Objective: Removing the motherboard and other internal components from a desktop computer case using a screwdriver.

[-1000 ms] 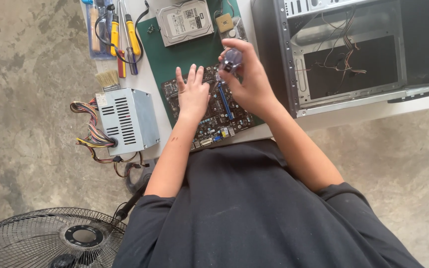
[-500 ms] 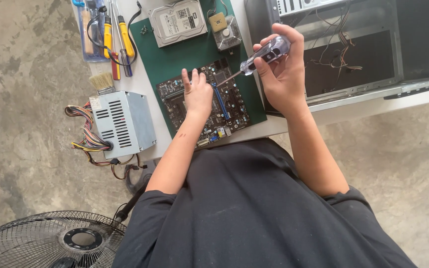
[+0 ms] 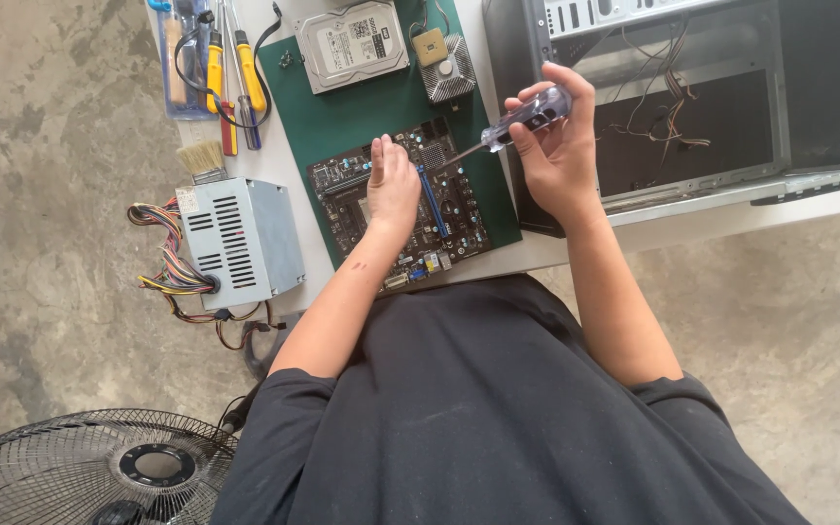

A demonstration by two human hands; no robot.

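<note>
— So, where are your hands?

— My left hand (image 3: 393,185) lies flat, fingers loosely spread, on the circuit board (image 3: 402,206), which sits on the green mat (image 3: 362,107). My right hand (image 3: 558,146) is closed around a screwdriver (image 3: 515,121), lifted above the board's right edge.

— And around you?

— A white worktop (image 3: 546,251) over a bare concrete floor (image 3: 41,175). The open computer case (image 3: 692,97) stands to the right, the power supply (image 3: 237,241) to the left, and a fan (image 3: 99,467) is down on the floor.
</note>
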